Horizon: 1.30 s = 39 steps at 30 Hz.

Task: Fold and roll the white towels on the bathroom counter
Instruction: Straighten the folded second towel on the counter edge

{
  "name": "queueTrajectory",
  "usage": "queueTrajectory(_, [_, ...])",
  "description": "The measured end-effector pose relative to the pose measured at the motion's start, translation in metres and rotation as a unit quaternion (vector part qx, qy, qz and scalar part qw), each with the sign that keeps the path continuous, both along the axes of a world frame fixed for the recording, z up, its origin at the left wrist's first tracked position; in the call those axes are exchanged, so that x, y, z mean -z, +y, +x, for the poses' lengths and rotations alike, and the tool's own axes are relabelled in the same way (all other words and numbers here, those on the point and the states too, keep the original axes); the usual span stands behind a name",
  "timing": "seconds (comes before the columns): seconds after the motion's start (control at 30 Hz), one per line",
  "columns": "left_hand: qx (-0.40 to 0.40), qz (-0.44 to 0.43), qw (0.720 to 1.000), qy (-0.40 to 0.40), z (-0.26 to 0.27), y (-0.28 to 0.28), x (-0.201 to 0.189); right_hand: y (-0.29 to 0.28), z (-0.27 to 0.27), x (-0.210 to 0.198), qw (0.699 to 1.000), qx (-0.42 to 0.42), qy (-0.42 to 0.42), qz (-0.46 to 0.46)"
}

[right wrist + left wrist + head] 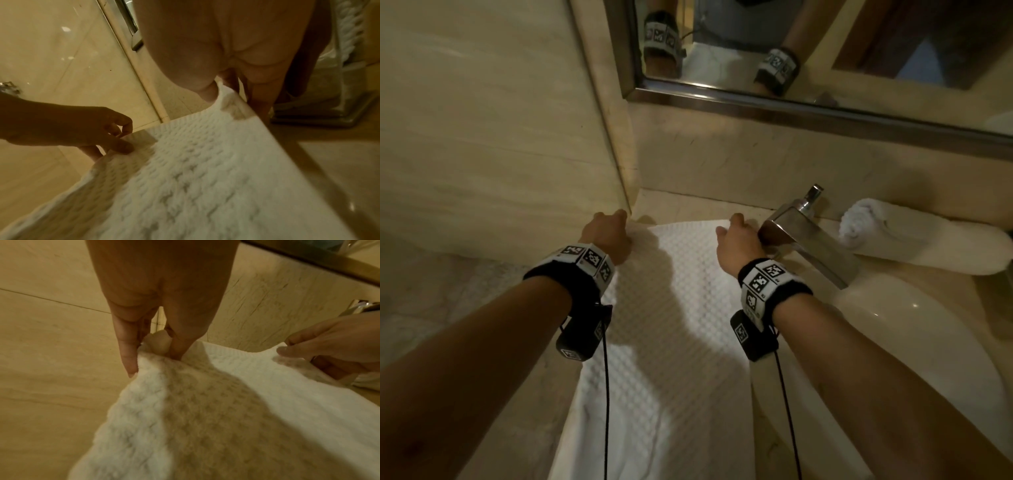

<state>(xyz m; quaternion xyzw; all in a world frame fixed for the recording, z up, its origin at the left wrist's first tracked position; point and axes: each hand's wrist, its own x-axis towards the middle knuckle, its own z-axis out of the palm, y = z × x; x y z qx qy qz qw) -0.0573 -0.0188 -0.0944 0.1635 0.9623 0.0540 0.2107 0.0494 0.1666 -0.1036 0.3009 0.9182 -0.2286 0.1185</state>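
A white waffle-textured towel [674, 335] lies stretched lengthwise on the beige counter [681, 202], running from the front edge to the back wall. My left hand [609, 233] pinches its far left corner, with thumb and fingers closed on the towel [205, 410] edge. My right hand [736, 236] pinches the far right corner beside the tap; the towel [195, 178] corner sits between thumb and fingers. In the left wrist view my left hand [156, 352] grips the bunched corner. A second white towel [914, 236], rolled, lies at the back right.
A chrome tap [808, 236] stands just right of my right hand, over the white basin [893, 329]. A side wall [500, 137] closes in on the left. A framed mirror [791, 102] hangs above the back wall.
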Motion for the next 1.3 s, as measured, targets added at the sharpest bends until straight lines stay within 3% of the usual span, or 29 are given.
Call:
queueTrajectory(0.2, [0.029,-0.008,0.999,0.025,-0.007,0.004,-0.013,0.002,-0.011,-0.009,0.998,0.056,-0.019,-0.01])
queueTrajectory(0.3, [0.046,-0.023,0.998,0.019,-0.009,0.01,-0.019,0.002,-0.019,-0.007,0.999,0.037,-0.025,0.032])
queueTrajectory(0.43, [0.069,-0.034,0.996,0.043,-0.022,0.027,-0.023,0.005,-0.028,0.001,0.997,0.056,0.019,0.055])
queueTrajectory(0.73, [-0.028,0.091,0.991,0.096,-0.062,0.059,0.014,0.022,-0.069,0.043,0.971,0.151,0.087,0.166])
queueTrajectory(0.87, [-0.057,0.117,0.984,0.12,-0.068,0.064,0.027,0.029,-0.071,0.042,0.973,0.165,0.1,0.129])
queueTrajectory(1.03, [-0.028,0.076,0.988,0.13,-0.061,0.06,0.03,0.023,-0.059,0.036,0.968,0.134,0.114,0.178])
queueTrajectory(1.1, [-0.02,0.046,0.99,0.13,-0.048,0.056,0.032,0.003,-0.04,0.024,0.966,0.081,0.162,0.183])
queueTrajectory(1.2, [-0.066,0.054,0.989,0.118,-0.027,0.055,0.028,-0.022,-0.003,0.016,0.962,0.001,0.259,0.091])
queueTrajectory(1.3, [-0.047,0.038,0.995,0.08,0.004,0.048,0.019,-0.028,0.049,0.012,0.969,0.027,0.244,-0.023])
